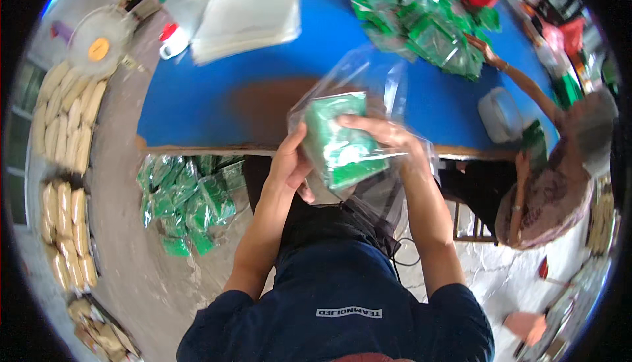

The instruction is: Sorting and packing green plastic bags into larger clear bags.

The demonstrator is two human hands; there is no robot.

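"Head view: where do we have the green packet (329, 128)?"

"We hold it up in front of us, tilted, above the worktop's (204, 108) near edge, with a loose clear bag (395, 85) around it."

"How do our hands grip it?"

"Our left hand (293, 161) is clamped on its left side. Our right hand (392, 135) lies across its upper face from the other side; blur and film mean we cannot tell whether those fingers are closed, or whether they are inside the bag."

"What sits about us?"

"We see a stack of clear sleeves (247, 16) toward the far left corner, and a heap of green packets (428, 29) toward the far right. A co-worker's hand (485, 49) touches that heap. Near the right edge we have a white tub (499, 115)."

"And below?"

"More green packets, a loose pile (191, 201), lie below the near edge, by its left corner."
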